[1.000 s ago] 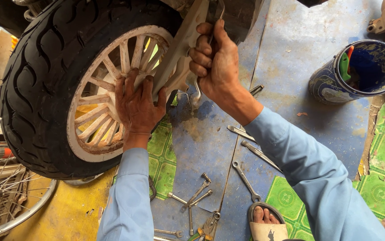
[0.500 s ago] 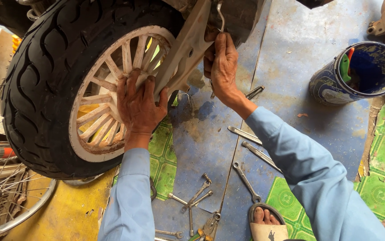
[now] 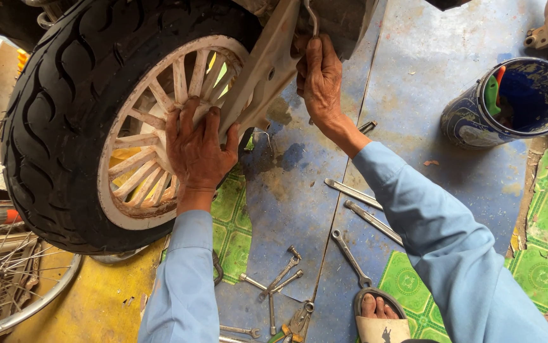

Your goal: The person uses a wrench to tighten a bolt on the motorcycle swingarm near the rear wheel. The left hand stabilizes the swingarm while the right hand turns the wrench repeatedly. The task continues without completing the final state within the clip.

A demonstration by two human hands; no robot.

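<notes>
Now left hand (image 3: 198, 149) lies flat and spread on the hub of the wheel (image 3: 128, 127), fingers over the pale spokes (image 3: 182, 79), palm pressing, gripping nothing. Wheel is tilted, black tyre (image 3: 58, 108) fat and ribbed, filling the upper left. Right hand (image 3: 318, 79) is up at the swingarm (image 3: 267, 70), fingers curled around a thin bent metal rod (image 3: 312, 19) at its top end; exact grip partly hidden behind the arm plate. Swingarm is a pale, dirty plate running diagonally from the hub up to the right, between the two hands. Both sleeves light blue.

Floor is blue sheet (image 3: 413, 95) with green patterned tiles (image 3: 229, 216) showing at the gaps. Wrenches (image 3: 363, 206) lie loose below the right forearm, well apart from both hands; another spanner (image 3: 350, 257) near the sandalled foot (image 3: 378, 311), plus a small cluster of tools (image 3: 280, 279) at bottom centre. Blue bucket (image 3: 508, 105) stands at right with a green tool handle inside. Bicycle rim (image 3: 7, 279) with wire spokes lies at lower left, beside the tyre.
</notes>
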